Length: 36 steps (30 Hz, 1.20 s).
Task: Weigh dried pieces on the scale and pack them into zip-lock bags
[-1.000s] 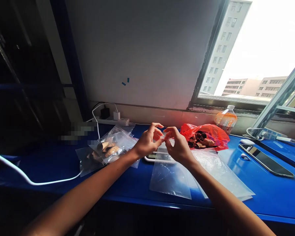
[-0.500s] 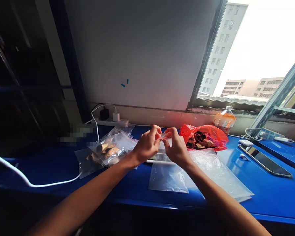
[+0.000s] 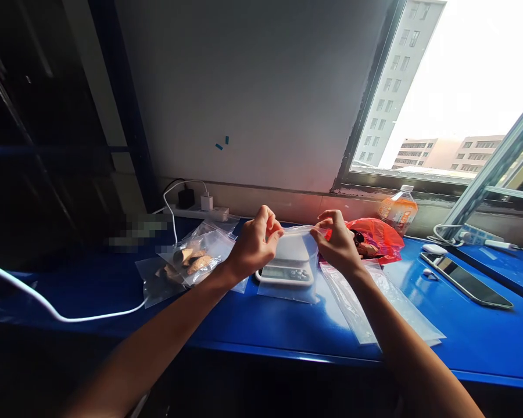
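Note:
A clear plastic bag (image 3: 287,293) hangs between my hands, pinched along its top edge. My left hand (image 3: 258,241) grips the bag's left corner. At the other corner, my right hand (image 3: 336,241) pinches it between thumb and fingers. Behind the see-through bag stands a white kitchen scale (image 3: 290,273), its display and buttons showing through the plastic. Close to my right hand lies a red plastic bag (image 3: 386,235) with dark brown, curled dried pieces (image 3: 366,247) inside, partly hidden by the hand. Flat clear bags (image 3: 387,307) lie stacked under my right forearm.
Left of the scale, filled clear bags (image 3: 196,261) hold light brown pieces. A bottle of orange drink (image 3: 398,209) stands by the window. At right lie a phone (image 3: 466,281) and an earbud (image 3: 430,274). A white cable (image 3: 70,318) crosses the blue table; a power strip (image 3: 218,213) sits behind.
My hands have moved apart, the right one further right, stretching the bag's top edge between them. The bag has risen, and more of the scale shows.

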Each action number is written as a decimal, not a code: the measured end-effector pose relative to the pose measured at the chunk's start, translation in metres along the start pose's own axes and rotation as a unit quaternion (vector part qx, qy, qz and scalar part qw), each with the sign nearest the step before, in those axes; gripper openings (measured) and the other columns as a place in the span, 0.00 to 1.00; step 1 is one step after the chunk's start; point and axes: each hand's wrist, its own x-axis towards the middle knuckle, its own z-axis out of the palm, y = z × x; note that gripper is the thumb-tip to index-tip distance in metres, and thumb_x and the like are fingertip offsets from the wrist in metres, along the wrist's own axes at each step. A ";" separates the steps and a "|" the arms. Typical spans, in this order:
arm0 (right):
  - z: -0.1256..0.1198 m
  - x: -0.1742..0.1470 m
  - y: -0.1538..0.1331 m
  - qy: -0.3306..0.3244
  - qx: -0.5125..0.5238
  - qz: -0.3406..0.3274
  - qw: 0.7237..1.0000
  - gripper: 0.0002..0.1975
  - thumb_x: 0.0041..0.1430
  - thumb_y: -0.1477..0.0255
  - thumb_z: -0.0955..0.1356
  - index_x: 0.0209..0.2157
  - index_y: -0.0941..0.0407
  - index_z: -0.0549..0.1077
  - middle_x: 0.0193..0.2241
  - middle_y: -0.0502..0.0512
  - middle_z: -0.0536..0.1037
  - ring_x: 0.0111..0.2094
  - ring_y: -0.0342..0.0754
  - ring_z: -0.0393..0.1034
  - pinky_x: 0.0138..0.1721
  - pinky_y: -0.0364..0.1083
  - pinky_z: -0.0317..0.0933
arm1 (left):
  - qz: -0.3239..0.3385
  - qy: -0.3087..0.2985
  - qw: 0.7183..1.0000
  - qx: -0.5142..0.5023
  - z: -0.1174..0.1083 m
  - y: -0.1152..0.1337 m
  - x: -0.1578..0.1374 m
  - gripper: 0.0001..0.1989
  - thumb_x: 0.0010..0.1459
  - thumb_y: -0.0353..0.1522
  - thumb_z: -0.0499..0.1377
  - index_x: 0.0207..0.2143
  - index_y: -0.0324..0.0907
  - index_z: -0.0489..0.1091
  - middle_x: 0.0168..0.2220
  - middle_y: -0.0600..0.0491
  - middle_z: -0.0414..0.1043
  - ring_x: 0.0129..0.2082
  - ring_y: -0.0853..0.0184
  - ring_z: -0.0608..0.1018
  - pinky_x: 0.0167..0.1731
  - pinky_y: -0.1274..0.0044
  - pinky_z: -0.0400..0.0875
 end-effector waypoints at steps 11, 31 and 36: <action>-0.008 0.009 0.007 0.042 0.018 -0.011 0.999 0.13 0.47 0.73 0.65 0.37 0.52 0.60 0.31 0.51 0.73 0.37 0.52 0.69 0.43 0.54 0.57 | -0.028 0.012 0.996 -0.079 -0.006 -0.008 0.005 0.15 0.54 0.29 0.58 0.27 0.45 0.49 0.28 0.57 0.70 0.29 0.70 0.73 0.34 0.75 0.68; -0.003 -0.001 -0.009 -0.044 0.313 0.051 0.947 0.14 0.46 0.67 0.69 0.37 0.54 0.67 0.26 0.46 0.68 0.27 0.41 0.63 0.29 0.43 0.57 | -0.116 0.063 0.965 -0.228 -0.013 -0.040 0.019 0.14 0.49 0.31 0.61 0.37 0.42 0.60 0.28 0.58 0.67 0.30 0.72 0.72 0.36 0.77 0.65; -0.002 -0.001 -0.014 -0.019 0.315 0.060 0.947 0.18 0.44 0.68 0.68 0.39 0.53 0.63 0.24 0.45 0.67 0.25 0.41 0.61 0.27 0.42 0.55 | -0.128 0.049 0.961 -0.239 -0.014 -0.036 0.019 0.17 0.48 0.32 0.62 0.38 0.42 0.59 0.28 0.58 0.69 0.28 0.72 0.73 0.35 0.76 0.67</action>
